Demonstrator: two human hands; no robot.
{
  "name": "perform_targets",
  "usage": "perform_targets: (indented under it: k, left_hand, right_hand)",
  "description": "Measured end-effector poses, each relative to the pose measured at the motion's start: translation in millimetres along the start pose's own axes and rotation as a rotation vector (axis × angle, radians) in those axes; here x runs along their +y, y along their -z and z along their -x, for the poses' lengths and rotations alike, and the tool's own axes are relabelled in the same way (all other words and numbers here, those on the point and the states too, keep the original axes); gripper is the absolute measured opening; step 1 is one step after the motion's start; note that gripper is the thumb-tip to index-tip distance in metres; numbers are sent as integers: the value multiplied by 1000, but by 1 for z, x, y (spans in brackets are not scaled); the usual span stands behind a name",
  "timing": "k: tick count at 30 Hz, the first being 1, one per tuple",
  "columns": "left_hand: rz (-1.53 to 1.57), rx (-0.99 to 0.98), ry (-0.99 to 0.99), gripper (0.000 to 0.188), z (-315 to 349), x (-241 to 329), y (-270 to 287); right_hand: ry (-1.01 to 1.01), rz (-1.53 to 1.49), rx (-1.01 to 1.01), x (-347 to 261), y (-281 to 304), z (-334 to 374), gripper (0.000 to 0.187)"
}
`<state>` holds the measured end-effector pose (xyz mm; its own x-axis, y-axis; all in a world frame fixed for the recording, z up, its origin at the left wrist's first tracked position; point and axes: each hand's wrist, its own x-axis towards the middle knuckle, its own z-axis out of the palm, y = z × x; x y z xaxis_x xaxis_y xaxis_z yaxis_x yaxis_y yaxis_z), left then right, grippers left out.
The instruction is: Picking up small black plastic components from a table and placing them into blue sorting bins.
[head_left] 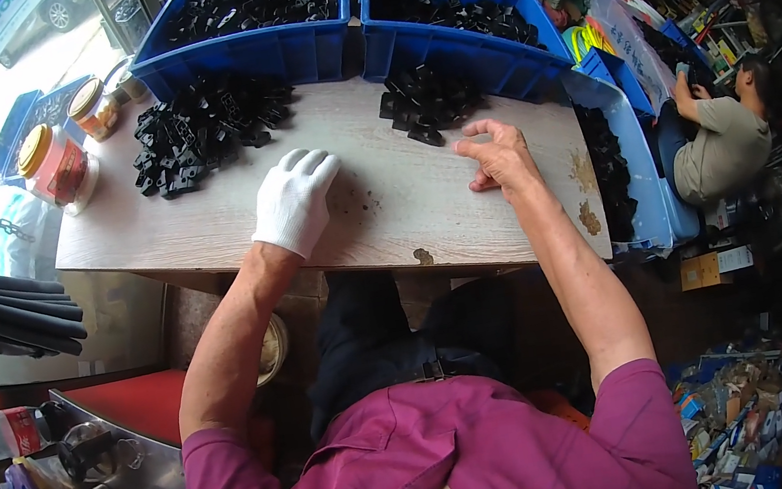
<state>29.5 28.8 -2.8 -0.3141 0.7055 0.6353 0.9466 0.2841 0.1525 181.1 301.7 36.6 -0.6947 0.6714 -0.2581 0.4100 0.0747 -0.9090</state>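
Note:
My left hand [294, 203], in a white knitted glove, rests above the wooden tabletop [408, 222] with its fingers curled under. Whatever it may hold is hidden beneath the glove. Bare and with its fingers apart, my right hand [504, 162] is just in front of a small pile of black plastic parts [426, 103]; I see nothing between the fingers. A larger heap of similar black parts [202, 131] lies beyond my left hand, at the far left of the table. The parts' exact kind is too small to tell.
Two blue bins of black parts, one at the back left [242, 56] and one at the back right [465, 61], line the far edge. A light-blue bin [646, 176] stands right of the table. Lidded jars [56, 168] stand at left. Another person [724, 139] sits at far right.

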Motion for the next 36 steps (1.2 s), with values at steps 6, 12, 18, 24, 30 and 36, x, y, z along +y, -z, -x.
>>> perform_targets:
  k: [6,12,18,24,30,36]
  left_hand:
    - [29,30,55,28,-6,8,2]
    - [14,26,71,32,-9,14,11]
    - [209,257,-26,28,-23,54,-2]
    - [141,13,68,11,-37,66,-49]
    - [55,-145,161,12,-43,63,-52]
    - [253,53,111,33,-35,66,-22]
  right_hand:
    - [20,254,38,-12,-26,-7,48]
    - [142,411,82,-13,-43,-6,41]
    - [-49,85,-182,-11,-29,3,36]
    - [-103,129,-366,-14,-27,19,30]
    - [-95,188,-270,-7,-38,19,33]
    - [-43,115,-94,0,-44,24,35]
